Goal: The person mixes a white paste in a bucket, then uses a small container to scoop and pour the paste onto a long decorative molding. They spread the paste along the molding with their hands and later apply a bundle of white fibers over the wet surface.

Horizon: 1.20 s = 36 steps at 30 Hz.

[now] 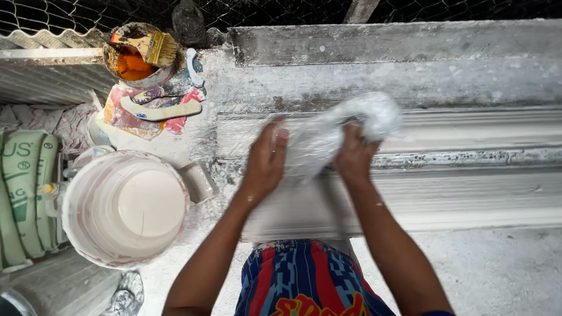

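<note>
Green-and-white sacks stacked at left edge

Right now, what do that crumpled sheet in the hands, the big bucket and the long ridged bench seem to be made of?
The sheet looks like thin clear plastic film: see-through, glossy, wrinkled, bunched between the left hand and the right hand. The bucket seems plastic, smeared, holding a smooth white mix, perhaps plaster. The bench looks like cast plaster or cement: matte, grey-white, dusty, with long moulded ridges.

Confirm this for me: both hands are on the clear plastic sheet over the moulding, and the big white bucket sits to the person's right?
Not quite. The head view shows the white bucket to the person's left. Both the left hand and right hand are on the plastic sheet.
</note>
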Each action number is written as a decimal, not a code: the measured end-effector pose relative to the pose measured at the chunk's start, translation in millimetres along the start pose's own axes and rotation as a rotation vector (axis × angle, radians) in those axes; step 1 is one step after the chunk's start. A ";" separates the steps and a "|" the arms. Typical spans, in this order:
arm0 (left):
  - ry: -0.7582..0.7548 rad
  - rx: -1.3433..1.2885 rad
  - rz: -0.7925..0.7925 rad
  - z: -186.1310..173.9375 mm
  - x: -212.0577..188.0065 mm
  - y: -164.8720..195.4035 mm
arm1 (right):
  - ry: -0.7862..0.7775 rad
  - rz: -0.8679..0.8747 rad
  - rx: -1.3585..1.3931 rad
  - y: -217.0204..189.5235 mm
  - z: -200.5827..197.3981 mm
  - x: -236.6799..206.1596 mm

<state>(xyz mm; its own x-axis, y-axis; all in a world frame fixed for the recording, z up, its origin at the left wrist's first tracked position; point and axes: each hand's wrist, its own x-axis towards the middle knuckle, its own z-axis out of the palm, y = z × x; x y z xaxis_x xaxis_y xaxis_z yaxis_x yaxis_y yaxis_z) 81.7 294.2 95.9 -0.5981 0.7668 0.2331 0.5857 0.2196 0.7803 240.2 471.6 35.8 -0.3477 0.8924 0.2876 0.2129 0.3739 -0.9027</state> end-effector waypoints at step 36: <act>0.039 -0.276 -0.086 198.1 -21.5 87.8 | 0.092 -0.468 -0.316 68.0 -137.1 98.0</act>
<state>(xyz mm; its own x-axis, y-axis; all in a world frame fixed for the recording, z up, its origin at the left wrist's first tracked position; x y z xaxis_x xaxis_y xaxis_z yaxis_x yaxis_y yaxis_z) 254.3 416.5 44.3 -0.6627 0.7277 0.1766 0.3637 0.1066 0.9254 345.8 619.1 46.5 -0.3926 0.6266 0.6732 0.3226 0.7793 -0.5372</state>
